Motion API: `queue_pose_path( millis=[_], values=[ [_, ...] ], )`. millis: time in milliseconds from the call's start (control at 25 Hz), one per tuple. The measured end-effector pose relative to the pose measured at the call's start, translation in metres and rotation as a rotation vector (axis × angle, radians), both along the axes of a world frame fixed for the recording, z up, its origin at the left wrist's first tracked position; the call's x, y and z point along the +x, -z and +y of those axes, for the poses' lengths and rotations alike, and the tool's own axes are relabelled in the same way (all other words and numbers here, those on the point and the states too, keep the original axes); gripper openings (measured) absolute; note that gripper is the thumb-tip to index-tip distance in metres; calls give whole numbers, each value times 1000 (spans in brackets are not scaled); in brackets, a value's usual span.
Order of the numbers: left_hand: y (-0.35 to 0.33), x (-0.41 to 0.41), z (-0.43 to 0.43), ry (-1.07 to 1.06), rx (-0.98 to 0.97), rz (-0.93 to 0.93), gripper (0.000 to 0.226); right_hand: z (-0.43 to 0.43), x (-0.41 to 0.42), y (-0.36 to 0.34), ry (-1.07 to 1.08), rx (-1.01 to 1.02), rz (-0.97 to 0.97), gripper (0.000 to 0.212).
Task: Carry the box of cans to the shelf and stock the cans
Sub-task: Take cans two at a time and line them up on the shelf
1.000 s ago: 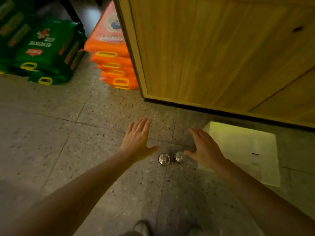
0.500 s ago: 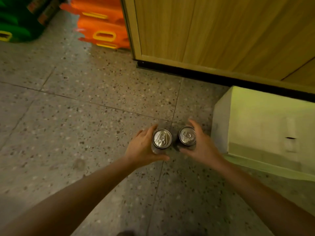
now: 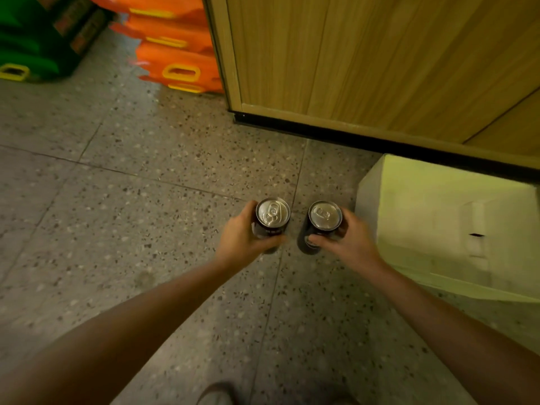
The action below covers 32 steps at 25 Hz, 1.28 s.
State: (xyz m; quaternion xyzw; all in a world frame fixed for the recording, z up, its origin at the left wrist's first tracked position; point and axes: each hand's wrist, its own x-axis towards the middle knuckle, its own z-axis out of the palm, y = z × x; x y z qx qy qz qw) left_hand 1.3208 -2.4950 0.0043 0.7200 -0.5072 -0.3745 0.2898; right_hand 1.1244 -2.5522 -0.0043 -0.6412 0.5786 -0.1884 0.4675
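Head view, looking down at a speckled terrazzo floor crossed by thin tile joints. Two bare forearms reach forward from the lower edge of the frame. The left hand is wrapped around the left can, with the thumb across the near side of its dark body and the fingers hidden behind it. The right hand is wrapped around the right can in the same way, thumb on the near side and fingers round the far side. Both cans are upright, with silver tops and pull tabs facing the camera; they stand side by side with a narrow gap between them and do not touch. Whether their bases rest on the floor or are lifted clear of it cannot be told from this angle. Just to the right of the right hand stands a pale cardboard box, set on the floor close against the black plinth of a wooden cabinet. At the upper left, a stack of orange sacks with yellow handle cut-outs lies beside the cabinet corner, and green sacks lie further left. The tip of a shoe shows at the bottom edge.
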Motion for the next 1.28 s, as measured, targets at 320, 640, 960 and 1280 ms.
queue_pose_path(
  millis=[320, 640, 960, 1280],
  values=[
    [-340, 4, -54, 51, -76, 5, 66, -35, -5, -345, 69, -1, -125, 60],
    [-677, -19, -88, 185, -203, 114, 66, -51, -27, -679, 194, -165, -171, 58],
    [-869, -85, -115, 399, -387, 84, 58, -43, -78, -875, 342, -395, -114, 61],
    [-949, -182, -160, 522, -455, 191, 55, -65, -160, -960, 510, -570, -73, 48]
  ],
)
